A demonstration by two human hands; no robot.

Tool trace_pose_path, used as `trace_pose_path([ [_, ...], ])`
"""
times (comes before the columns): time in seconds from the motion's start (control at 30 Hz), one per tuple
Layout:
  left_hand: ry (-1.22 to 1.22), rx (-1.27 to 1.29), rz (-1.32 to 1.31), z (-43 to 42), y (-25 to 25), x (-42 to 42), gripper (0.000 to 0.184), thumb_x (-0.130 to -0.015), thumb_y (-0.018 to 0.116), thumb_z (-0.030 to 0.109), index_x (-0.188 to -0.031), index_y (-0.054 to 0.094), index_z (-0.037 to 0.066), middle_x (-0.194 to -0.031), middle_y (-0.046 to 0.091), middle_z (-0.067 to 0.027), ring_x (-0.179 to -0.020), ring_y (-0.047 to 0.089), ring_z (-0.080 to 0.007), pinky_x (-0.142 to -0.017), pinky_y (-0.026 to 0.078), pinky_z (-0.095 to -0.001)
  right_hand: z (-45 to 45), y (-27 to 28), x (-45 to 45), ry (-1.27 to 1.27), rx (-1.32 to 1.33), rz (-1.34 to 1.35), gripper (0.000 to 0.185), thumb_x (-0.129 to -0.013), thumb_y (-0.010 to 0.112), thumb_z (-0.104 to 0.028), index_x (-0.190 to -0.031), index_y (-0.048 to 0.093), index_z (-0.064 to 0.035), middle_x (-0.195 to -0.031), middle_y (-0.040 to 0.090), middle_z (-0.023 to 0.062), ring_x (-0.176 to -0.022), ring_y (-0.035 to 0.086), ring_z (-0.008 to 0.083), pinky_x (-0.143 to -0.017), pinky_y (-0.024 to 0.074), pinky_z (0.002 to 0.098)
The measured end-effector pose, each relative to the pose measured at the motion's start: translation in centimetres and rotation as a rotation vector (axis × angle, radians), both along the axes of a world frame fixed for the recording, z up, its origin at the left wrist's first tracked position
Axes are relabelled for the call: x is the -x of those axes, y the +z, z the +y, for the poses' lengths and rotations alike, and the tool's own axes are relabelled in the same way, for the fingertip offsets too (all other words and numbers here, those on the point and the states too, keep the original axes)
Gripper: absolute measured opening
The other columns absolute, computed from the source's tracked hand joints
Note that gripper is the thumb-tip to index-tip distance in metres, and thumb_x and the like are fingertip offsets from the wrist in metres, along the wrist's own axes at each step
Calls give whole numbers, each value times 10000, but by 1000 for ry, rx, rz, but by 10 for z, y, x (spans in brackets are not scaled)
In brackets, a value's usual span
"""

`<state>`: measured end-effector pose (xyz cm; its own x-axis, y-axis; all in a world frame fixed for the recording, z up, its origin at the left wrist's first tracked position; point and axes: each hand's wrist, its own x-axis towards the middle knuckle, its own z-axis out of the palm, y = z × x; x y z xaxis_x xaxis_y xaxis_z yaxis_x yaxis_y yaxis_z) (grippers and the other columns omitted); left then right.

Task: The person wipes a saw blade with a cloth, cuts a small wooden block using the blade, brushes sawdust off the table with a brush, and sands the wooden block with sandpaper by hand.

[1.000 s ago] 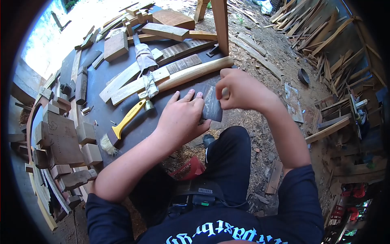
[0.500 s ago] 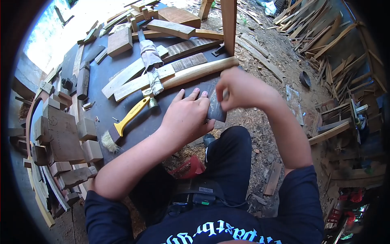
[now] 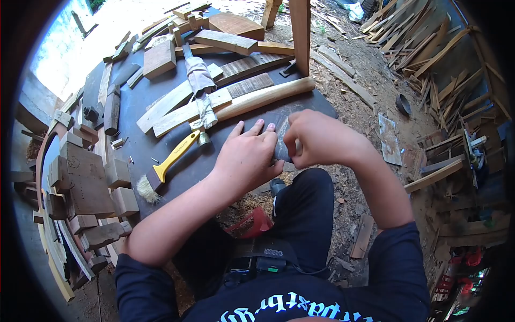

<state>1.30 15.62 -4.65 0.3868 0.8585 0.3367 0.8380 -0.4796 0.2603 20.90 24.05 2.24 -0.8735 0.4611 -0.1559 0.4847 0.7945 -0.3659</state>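
My left hand (image 3: 244,155) lies palm down at the near edge of the dark table, fingers spread over a dark flat surface (image 3: 280,152). Just right of it, my right hand (image 3: 327,140) is closed in a pinch, its fingertips over that same surface. Anything between those fingers is too small or hidden to name. Beyond both hands rests a long, smooth wooden handle (image 3: 268,97). To the left, a yellow-handled paintbrush (image 3: 174,158) with pale bristles lies near a tool wrapped in whitish cloth (image 3: 199,75).
Wooden boards and blocks (image 3: 225,41) crowd the table's far side. Stacked wood blocks (image 3: 88,177) stand at the left. A wooden post (image 3: 300,37) rises at the far edge. Scrap wood (image 3: 429,48) is piled at the right, above ground strewn with shavings.
My right hand has come down slightly, toward my body, with its fingers still pinched. My left hand stays almost where it was. The view has shifted a little.
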Motion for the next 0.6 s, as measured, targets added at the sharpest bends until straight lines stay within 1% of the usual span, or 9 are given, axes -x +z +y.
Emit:
trace_pose_path([
  [0.1, -8, -7, 2, 0, -4, -3, 690, -818, 797, 396, -1307, 614, -55, -1314, 680, -243, -1296, 631, -326, -1142, 447, -518, 20, 4, 0, -182, 42, -33, 145, -646, 830, -133, -748, 760, -58, -802, 631, 144, -813, 667, 312, -730, 548, 418],
  [0.13, -14, -10, 9, 1, -6, -2, 698, -815, 799, 398, -1313, 610, -53, -1318, 678, -245, -1295, 632, -328, -1143, 446, -517, 31, 4, 0, -330, 95, -45, 143, -653, 838, -130, -751, 761, -58, -784, 622, 140, -812, 669, 305, -726, 555, 390],
  [0.23, -11, -1, 7, 1, -4, 0, 698, -811, 802, 400, -1306, 611, -54, -1321, 678, -239, -1295, 631, -330, -1144, 444, -520, 19, 6, 1, -188, -5, -7, 151, -659, 849, -123, -759, 765, -48, -781, 633, 140, -804, 681, 292, -720, 562, 365],
  [0.27, -5, 12, 3, -1, -1, -1, 691, -814, 800, 399, -1299, 614, -56, -1321, 680, -232, -1297, 630, -329, -1143, 445, -521, 10, 10, 3, -102, 49, -13, 148, -672, 851, -120, -773, 774, -44, -787, 650, 137, -790, 686, 272, -717, 565, 360],
  [0.37, 3, 6, 0, -1, -2, -2, 685, -818, 798, 398, -1298, 615, -56, -1316, 679, -244, -1281, 641, -329, -1137, 450, -524, 29, 6, -6, -171, 160, 46, 154, -682, 850, -119, -791, 781, -36, -801, 663, 131, -781, 686, 254, -720, 568, 357],
  [0.43, -15, -20, 5, 2, -6, -2, 689, -817, 798, 399, -1302, 612, -53, -1313, 675, -259, -1273, 645, -332, -1136, 451, -521, 43, 5, -6, -372, 159, 71, 165, -676, 854, -131, -796, 784, -42, -788, 658, 124, -782, 678, 266, -726, 567, 359],
  [0.5, -9, -19, 1, 1, -5, -2, 671, -822, 795, 397, -1287, 618, -53, -1304, 682, -252, -1283, 639, -328, -1135, 451, -521, 32, -1, -2, -253, 132, 28, 152, -691, 820, -104, -792, 776, 1, -783, 745, 141, -753, 738, 239, -709, 591, 351],
  [0.53, -2, -2, 4, -1, -2, -2, 665, -824, 794, 395, -1282, 620, -54, -1303, 685, -245, -1289, 635, -326, -1135, 451, -521, 19, 5, 4, -99, 85, 39, 147, -686, 813, -95, -785, 770, 5, -783, 742, 146, -738, 736, 260, -725, 589, 347],
  [0.6, 4, 0, 2, 0, 0, -1, 658, -824, 793, 393, -1277, 622, -52, -1302, 685, -245, -1286, 637, -327, -1135, 452, -521, 17, 9, 9, -89, 163, -33, 161, -676, 825, -107, -782, 770, 0, -779, 717, 145, -744, 724, 269, -731, 584, 344],
])
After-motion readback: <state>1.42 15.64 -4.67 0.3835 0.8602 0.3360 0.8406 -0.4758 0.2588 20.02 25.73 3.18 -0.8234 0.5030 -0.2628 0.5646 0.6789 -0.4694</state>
